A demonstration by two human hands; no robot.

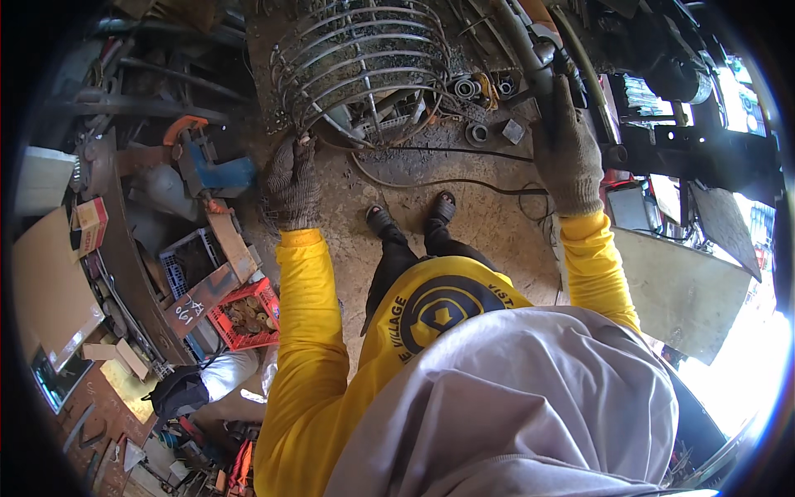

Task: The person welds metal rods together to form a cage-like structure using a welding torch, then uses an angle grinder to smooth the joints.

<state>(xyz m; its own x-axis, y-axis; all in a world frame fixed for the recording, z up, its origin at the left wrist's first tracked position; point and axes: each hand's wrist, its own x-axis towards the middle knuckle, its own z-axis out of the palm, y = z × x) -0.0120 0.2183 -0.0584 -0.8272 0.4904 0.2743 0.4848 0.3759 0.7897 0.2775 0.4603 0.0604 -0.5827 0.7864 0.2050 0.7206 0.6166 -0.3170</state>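
My left hand [290, 184], in a dark knitted glove with fingertips showing, is closed beside the lower left edge of a cage of curved metal hoops [364, 70]. What its fingers grip, if anything, I cannot make out. The rusty-looking hoops run one above another, joined by crosswise rods. To the right, my gloved right hand [571, 161] is stretched up along a grey metal pipe [517, 41] and looks closed around it; shade hides part of its fingers. A dark cable [447, 151] runs across the floor between the two hands.
Metal rings [476, 132] and a small metal block [513, 131] lie near the cage. At left stand a blue vise-like clamp [215, 170], a red crate [246, 316] of metal parts and a brown board [54, 282]. A pale panel [683, 290] leans at right. My sandalled feet [414, 217] are below.
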